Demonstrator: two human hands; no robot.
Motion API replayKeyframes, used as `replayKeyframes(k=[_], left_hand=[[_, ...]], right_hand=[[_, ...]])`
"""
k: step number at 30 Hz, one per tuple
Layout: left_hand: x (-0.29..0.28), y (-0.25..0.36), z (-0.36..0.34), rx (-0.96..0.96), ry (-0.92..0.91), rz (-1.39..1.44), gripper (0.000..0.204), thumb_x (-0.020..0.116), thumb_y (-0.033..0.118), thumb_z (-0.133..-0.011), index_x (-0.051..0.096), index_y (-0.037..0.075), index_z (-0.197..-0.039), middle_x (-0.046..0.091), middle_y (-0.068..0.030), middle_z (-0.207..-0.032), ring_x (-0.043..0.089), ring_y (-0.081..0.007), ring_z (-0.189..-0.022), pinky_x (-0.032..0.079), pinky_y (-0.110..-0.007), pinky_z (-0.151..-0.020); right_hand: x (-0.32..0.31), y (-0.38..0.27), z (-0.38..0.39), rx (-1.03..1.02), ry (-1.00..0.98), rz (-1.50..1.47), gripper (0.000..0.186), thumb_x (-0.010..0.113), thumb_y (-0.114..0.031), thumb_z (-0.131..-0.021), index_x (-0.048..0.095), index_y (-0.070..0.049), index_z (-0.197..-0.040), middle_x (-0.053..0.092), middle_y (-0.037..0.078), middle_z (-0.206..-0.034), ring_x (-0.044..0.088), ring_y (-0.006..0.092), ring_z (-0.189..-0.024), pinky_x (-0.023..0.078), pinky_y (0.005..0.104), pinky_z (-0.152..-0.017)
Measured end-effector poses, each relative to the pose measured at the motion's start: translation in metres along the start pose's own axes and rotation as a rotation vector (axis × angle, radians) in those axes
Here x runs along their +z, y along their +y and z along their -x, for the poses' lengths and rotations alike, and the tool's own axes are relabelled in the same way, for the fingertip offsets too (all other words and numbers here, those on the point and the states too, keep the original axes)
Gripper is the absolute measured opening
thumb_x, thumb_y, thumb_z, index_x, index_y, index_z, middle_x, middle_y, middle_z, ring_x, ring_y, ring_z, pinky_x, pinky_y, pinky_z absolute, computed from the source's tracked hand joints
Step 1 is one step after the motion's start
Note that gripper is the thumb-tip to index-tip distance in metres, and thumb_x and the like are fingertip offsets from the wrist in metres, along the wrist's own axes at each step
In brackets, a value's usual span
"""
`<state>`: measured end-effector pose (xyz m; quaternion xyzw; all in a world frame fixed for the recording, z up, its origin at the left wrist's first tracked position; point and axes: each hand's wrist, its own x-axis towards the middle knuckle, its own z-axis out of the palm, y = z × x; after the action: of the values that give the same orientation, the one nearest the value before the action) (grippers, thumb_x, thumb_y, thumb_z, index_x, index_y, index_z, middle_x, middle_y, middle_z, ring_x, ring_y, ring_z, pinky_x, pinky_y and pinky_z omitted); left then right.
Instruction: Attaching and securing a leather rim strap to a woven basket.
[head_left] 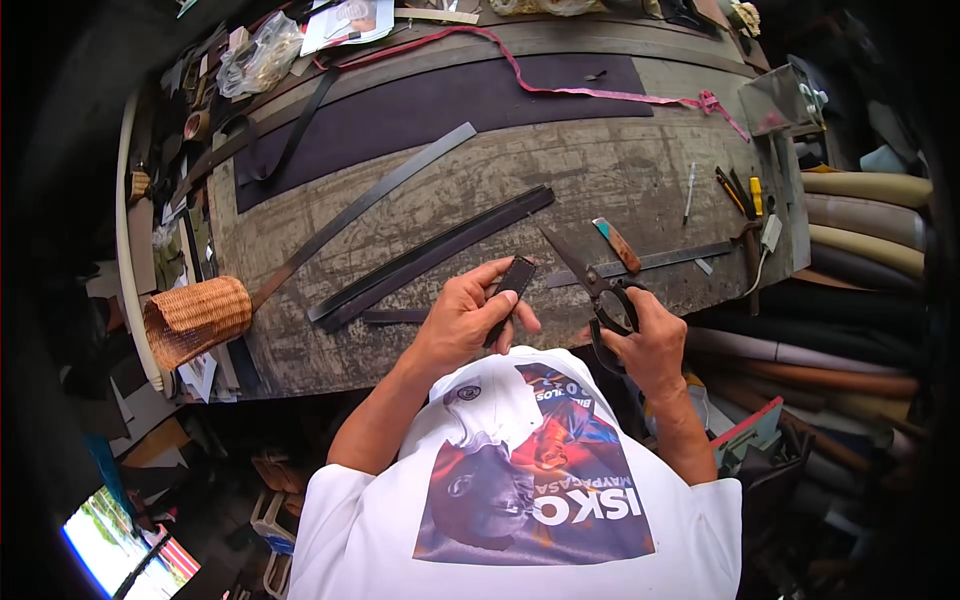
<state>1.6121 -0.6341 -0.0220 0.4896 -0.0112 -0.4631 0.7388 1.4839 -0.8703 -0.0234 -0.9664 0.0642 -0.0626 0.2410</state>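
My left hand (460, 318) is closed around a short dark leather strip (516, 274) with stitching along its edge, its upper end sticking out above the thumb. In my right hand (652, 340) are large dark scissors (582, 266), with fingers at the handle loops and the blades pointing up and left over the table. The blade tips are apart from the leather strip. Just beyond the scissors lies a knife-like tool (616, 246) with a brown handle and a teal end. Long dark leather strips (440, 255) rest on the wooden table left of my hands.
A metal ruler (365, 203) slants across the worn table (600, 150) toward a wicker basket (205, 315). Dark sheet material (400, 118) and a pink tape measure (520, 75) lie farther back. Cutters and a yellow-handled tool (756, 196) sit right, near rolled material (865, 188).
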Motion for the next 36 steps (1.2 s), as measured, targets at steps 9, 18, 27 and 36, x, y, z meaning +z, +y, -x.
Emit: replayKeyframes(k=[9,18,27,36], left_hand=[[-0.004,0.0,-0.002,0.005,-0.056,0.028,0.035,0.044,0.006,-0.102,0.045,-0.008,-0.134,0.07,-0.017,-0.087,0.059,-0.0111,-0.052,0.049,-0.022,-0.049],[-0.002,-0.002,-0.002,0.02,-0.035,0.074,0.034,0.049,0.007,-0.101,0.049,-0.007,-0.132,0.071,-0.0191,-0.084,0.061,-0.0121,-0.051,0.049,-0.021,-0.048],[-0.005,-0.006,-0.002,0.02,-0.041,0.019,0.037,0.047,0.007,-0.101,0.047,-0.005,-0.136,0.071,-0.0185,-0.086,0.061,-0.0118,-0.052,0.049,-0.022,-0.05],[0.002,-0.011,-0.001,0.115,0.151,-0.291,0.04,0.047,0.004,-0.101,0.052,0.002,-0.141,0.064,-0.0032,-0.083,0.057,-0.0059,-0.063,0.048,-0.021,-0.057]], right_hand=[[-0.006,-0.009,-0.007,-0.147,0.057,0.087,0.075,0.091,-0.045,-0.057,0.059,0.002,-0.105,0.06,0.013,-0.085,0.062,0.0313,-0.077,0.048,0.0407,-0.068],[0.001,0.004,0.001,-0.091,0.023,-0.054,0.061,0.092,-0.031,-0.059,0.061,0.001,-0.101,0.06,0.009,-0.075,0.062,0.0272,-0.068,0.049,0.0349,-0.061],[-0.003,0.0,-0.004,-0.101,-0.024,0.025,0.064,0.093,-0.02,-0.056,0.059,0.002,-0.106,0.063,0.012,-0.082,0.067,0.0311,-0.072,0.053,0.0374,-0.062],[-0.016,-0.011,-0.002,-0.099,0.159,0.105,0.067,0.09,-0.04,-0.061,0.059,0.001,-0.104,0.056,0.012,-0.081,0.059,0.0304,-0.072,0.047,0.0417,-0.064]])
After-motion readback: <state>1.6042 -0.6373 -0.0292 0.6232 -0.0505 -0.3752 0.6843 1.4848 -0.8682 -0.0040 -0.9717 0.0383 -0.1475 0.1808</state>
